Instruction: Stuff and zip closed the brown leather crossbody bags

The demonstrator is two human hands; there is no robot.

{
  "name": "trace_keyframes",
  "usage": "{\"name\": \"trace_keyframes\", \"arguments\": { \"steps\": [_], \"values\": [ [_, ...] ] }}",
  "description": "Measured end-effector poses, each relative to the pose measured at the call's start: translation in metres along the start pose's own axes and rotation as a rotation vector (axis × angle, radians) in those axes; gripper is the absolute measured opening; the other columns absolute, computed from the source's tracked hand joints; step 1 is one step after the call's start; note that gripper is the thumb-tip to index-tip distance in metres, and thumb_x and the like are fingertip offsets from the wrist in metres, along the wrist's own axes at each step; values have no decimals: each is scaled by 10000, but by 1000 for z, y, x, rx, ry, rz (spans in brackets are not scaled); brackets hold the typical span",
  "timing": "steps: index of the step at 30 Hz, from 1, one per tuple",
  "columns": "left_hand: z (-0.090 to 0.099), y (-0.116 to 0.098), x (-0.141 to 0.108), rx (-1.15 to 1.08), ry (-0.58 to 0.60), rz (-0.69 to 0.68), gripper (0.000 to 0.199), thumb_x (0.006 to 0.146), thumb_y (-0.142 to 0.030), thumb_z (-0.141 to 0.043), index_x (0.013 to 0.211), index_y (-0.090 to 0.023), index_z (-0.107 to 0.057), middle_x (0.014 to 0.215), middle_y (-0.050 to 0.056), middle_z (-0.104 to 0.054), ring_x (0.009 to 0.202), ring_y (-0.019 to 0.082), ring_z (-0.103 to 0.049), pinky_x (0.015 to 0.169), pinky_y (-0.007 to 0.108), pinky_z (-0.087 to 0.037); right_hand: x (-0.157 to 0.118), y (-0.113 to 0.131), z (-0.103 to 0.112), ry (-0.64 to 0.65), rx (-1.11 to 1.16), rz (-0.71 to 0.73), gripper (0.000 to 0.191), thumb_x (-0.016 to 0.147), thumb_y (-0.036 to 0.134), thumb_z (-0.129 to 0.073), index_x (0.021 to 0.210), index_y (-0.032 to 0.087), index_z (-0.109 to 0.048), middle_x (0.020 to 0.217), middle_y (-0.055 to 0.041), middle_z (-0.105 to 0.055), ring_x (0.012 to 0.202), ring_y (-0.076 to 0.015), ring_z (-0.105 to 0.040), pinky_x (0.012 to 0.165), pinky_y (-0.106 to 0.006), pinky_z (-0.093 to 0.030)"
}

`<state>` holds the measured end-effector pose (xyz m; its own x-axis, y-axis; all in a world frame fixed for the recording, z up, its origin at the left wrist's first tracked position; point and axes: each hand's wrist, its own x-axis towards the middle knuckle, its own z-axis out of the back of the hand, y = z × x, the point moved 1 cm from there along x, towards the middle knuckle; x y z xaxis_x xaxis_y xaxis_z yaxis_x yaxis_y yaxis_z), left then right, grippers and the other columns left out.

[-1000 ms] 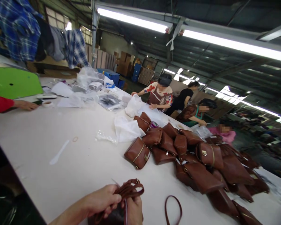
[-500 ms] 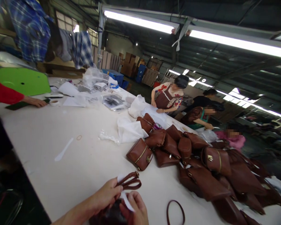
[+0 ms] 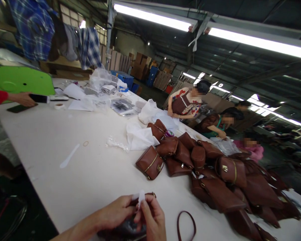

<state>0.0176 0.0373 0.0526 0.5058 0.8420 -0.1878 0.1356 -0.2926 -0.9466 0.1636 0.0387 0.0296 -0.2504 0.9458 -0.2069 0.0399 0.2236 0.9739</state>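
Observation:
My left hand (image 3: 120,211) is closed at the bottom centre, pinching a brown leather strap (image 3: 150,193) that is mostly hidden behind my fingers. My right hand (image 3: 152,214) meets it there, thumb and fingertips closed on a narrow white strip (image 3: 141,197) that stands up beside the strap. Beneath both hands lies a dark brown bag (image 3: 127,229), partly covered by them and cut off by the lower edge of the view. To the right, a loose brown strap (image 3: 186,225) curves in a loop on the white table (image 3: 90,180).
A heap of brown leather bags (image 3: 215,177) covers the table's right side. White wrapping sheets (image 3: 140,137) and clear plastic (image 3: 100,100) lie further back. At far left, a red-sleeved person's hand (image 3: 23,99) is by a phone (image 3: 38,98). Several people work across the table.
My hands have come closer together, and the strap loop that stuck out above them is now mostly hidden. The white strip has turned upright. The red-sleeved hand has drawn back left.

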Motion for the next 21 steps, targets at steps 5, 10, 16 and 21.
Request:
{"name": "trace_keyframes", "arguments": {
  "steps": [5, 10, 16, 21],
  "values": [
    [-1, -4, -4, 133, -29, -53, 257, 859, -420, -502, 789, -175, -535, 720, -26, -521, 695, 129, -443, 691, 247, -384, 3, 16, -5, -119, 6, -7, 424, 737, 591, -688, 838, 185, -615, 663, 5, -643, 487, -100, -530, 431, -194, -448],
    [2, 7, -2, 161, -171, -37, 306, 889, -436, -380, 756, -191, -506, 722, -7, -539, 673, 143, -449, 634, 250, -394, 2, 22, -12, -199, -80, -78, 563, 647, 707, -675, 808, 169, -629, 513, 22, -589, 454, -115, -525, 430, -207, -457],
    [6, 20, 4, 257, -372, 24, 426, 902, -486, -287, 701, -187, -514, 674, 9, -547, 670, 162, -492, 610, 261, -409, 1, 21, -11, -152, -148, -116, 497, 682, 659, -656, 686, 165, -599, 513, 22, -580, 437, -103, -518, 416, -194, -420],
    [4, 15, 2, 437, -322, -89, 429, 948, -436, -264, 768, -178, -555, 751, 20, -631, 725, 158, -554, 748, 273, -438, 2, 23, -11, -163, -150, -140, 444, 661, 585, -672, 597, 161, -561, 495, 32, -542, 382, -76, -447, 370, -184, -340]
  ]
}}
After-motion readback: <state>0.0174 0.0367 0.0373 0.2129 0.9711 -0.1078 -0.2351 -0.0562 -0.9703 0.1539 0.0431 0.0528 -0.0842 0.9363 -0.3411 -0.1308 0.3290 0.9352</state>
